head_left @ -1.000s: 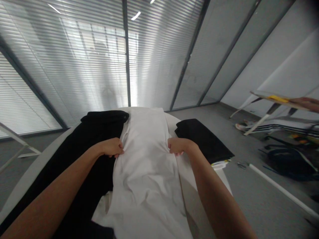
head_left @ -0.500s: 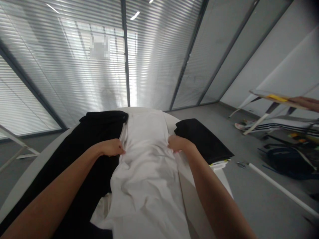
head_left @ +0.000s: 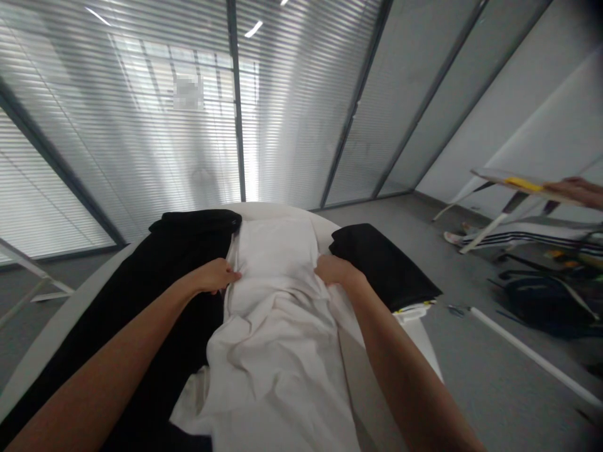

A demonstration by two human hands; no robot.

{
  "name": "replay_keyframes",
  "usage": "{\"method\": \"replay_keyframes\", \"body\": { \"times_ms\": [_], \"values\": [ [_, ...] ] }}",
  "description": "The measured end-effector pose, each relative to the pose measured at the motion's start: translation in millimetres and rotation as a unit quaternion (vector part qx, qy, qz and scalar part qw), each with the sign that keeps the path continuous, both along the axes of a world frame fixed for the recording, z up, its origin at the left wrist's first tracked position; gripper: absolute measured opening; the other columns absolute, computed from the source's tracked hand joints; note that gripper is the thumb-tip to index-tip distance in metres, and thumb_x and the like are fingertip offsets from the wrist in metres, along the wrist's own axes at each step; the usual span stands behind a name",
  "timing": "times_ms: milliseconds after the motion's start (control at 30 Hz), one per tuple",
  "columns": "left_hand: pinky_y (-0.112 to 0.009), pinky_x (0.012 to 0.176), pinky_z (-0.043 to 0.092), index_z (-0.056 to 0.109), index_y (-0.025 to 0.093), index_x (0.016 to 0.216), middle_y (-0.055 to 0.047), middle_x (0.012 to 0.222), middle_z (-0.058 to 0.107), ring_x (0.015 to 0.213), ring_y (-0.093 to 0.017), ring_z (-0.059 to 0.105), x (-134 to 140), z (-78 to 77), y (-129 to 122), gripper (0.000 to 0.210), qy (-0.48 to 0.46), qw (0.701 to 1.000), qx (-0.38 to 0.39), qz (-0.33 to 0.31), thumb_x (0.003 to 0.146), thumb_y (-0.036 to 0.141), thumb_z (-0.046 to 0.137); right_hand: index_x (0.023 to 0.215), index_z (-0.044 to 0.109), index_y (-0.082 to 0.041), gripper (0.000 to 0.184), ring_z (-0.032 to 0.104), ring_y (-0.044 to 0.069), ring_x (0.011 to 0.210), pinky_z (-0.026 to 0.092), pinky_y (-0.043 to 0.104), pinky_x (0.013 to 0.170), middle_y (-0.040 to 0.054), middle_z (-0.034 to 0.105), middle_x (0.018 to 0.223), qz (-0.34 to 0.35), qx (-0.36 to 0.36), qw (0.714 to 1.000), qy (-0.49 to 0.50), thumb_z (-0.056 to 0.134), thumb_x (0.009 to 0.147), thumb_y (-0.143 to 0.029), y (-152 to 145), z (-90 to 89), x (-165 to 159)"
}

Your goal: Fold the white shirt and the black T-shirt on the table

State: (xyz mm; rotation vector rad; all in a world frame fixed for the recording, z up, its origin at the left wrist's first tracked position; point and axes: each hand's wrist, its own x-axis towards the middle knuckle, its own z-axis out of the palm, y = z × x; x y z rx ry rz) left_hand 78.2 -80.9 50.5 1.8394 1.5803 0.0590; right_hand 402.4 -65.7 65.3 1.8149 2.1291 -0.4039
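Observation:
A long white garment (head_left: 277,351) lies lengthwise in front of me, smooth at its far end and wrinkled from the middle down; its exact kind does not show. My left hand (head_left: 217,276) is closed on its left edge, thumb on top. On the opposite edge, my right hand (head_left: 336,271) pinches the cloth, its fingertips partly hidden. Beneath my left forearm spreads a black garment (head_left: 136,295), its far end beside the white one. To the right of my right hand sits a folded black cloth (head_left: 384,263) on top of white and yellow-edged fabric (head_left: 414,312).
Everything rests on a round white table (head_left: 325,223). Beyond it stands a glass partition with blinds (head_left: 287,125). On the right are a white pole (head_left: 532,355), a dark bag (head_left: 546,301) on the floor, and another table (head_left: 490,176) with a person's hand (head_left: 575,188) over it.
The white garment's far edge has slid slightly toward me, and its middle is more bunched. Both hands keep their grip on its sides.

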Motion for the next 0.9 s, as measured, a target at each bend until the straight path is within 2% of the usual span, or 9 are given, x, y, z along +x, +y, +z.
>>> {"method": "replay_keyframes", "body": {
  "times_ms": [67, 133, 200, 300, 400, 567, 700, 900],
  "values": [
    [-0.024, 0.041, 0.031, 0.050, 0.018, 0.054, 0.000, 0.045, 0.049, 0.037, -0.011, 0.043, -5.5, 6.7, -2.2, 0.048, -0.018, 0.998, -0.042, -0.051, 0.075, 0.060, 0.058, 0.080, 0.072, -0.005, 0.023, 0.071, 0.025, 0.079, 0.054, 0.031, 0.070, 0.0191, 0.073, 0.084, -0.007, -0.083, 0.996, 0.007, 0.055, 0.086, -0.020, -1.0, 3.7, 4.4],
    [-0.024, 0.041, 0.031, 0.050, 0.018, 0.053, 0.000, 0.046, 0.049, 0.038, -0.010, 0.042, -9.0, 9.6, -2.3, 0.051, -0.030, 0.996, -0.066, -0.057, 0.075, 0.064, 0.057, 0.076, 0.071, -0.006, 0.030, 0.070, 0.023, 0.069, 0.054, 0.031, 0.065, 0.0174, 0.072, 0.080, -0.027, -0.121, 0.992, 0.022, 0.053, 0.088, -0.025, -1.6, 7.7, 6.4],
    [-0.024, 0.040, 0.030, 0.051, 0.018, 0.056, 0.000, 0.046, 0.050, 0.037, -0.011, 0.043, -8.6, 7.4, -0.2, 0.054, -0.028, 0.998, -0.059, -0.014, 0.078, 0.067, 0.051, 0.089, 0.071, -0.006, 0.037, 0.071, 0.026, 0.080, 0.054, 0.034, 0.071, 0.0202, 0.072, 0.092, -0.051, -0.077, 0.995, 0.035, 0.047, 0.092, -0.034, -1.7, 9.3, 4.7],
    [-0.024, 0.039, 0.030, 0.052, 0.018, 0.063, -0.002, 0.050, 0.054, 0.037, -0.013, 0.047, -2.2, -0.5, 5.8, 0.051, -0.022, 0.997, -0.011, 0.078, 0.082, 0.065, 0.047, 0.113, 0.064, -0.005, 0.048, 0.064, 0.033, 0.107, 0.050, 0.040, 0.086, 0.0258, 0.065, 0.115, -0.115, 0.081, 0.989, 0.037, 0.038, 0.096, -0.042, -1.3, 4.0, -2.9],
    [-0.025, 0.041, 0.034, 0.055, 0.017, 0.067, -0.004, 0.050, 0.056, 0.039, -0.014, 0.051, 6.5, -4.3, 15.5, 0.047, -0.017, 0.993, 0.008, 0.116, 0.085, 0.059, 0.045, 0.123, 0.057, -0.004, 0.048, 0.060, 0.034, 0.114, 0.047, 0.041, 0.092, 0.0258, 0.061, 0.123, -0.156, 0.158, 0.974, 0.045, 0.039, 0.095, -0.039, 2.0, -6.2, -8.0],
    [-0.027, 0.044, 0.038, 0.063, 0.011, 0.075, -0.006, 0.047, 0.057, 0.038, -0.015, 0.050, 21.0, 4.3, 44.4, 0.043, 0.021, 0.990, 0.015, 0.137, 0.086, 0.049, 0.048, 0.124, 0.057, -0.006, 0.048, 0.059, 0.030, 0.116, 0.047, 0.034, 0.091, 0.0233, 0.061, 0.125, -0.141, 0.102, 0.981, 0.084, 0.044, 0.091, -0.039, 25.5, -8.4, -0.5],
    [-0.027, 0.045, 0.038, 0.064, 0.011, 0.064, -0.006, 0.046, 0.055, 0.039, -0.015, 0.049, 27.9, 8.9, 73.8, 0.038, 0.029, 0.991, 0.043, 0.126, 0.083, 0.042, 0.053, 0.117, 0.062, -0.006, 0.045, 0.063, 0.027, 0.110, 0.048, 0.031, 0.086, 0.0232, 0.064, 0.119, -0.145, 0.096, 0.981, 0.086, 0.045, 0.090, -0.037, 51.9, -1.3, 2.4],
    [-0.028, 0.044, 0.035, 0.060, 0.013, 0.061, -0.004, 0.047, 0.051, 0.040, -0.015, 0.048, 23.8, -1.8, 105.6, 0.035, -0.007, 0.989, 0.064, 0.133, 0.078, 0.043, 0.061, 0.127, 0.051, -0.005, 0.047, 0.058, 0.029, 0.116, 0.047, 0.033, 0.089, 0.0247, 0.058, 0.126, -0.190, 0.135, 0.968, 0.087, 0.037, 0.092, -0.032, 67.2, -6.2, -6.8]
  ]
}}
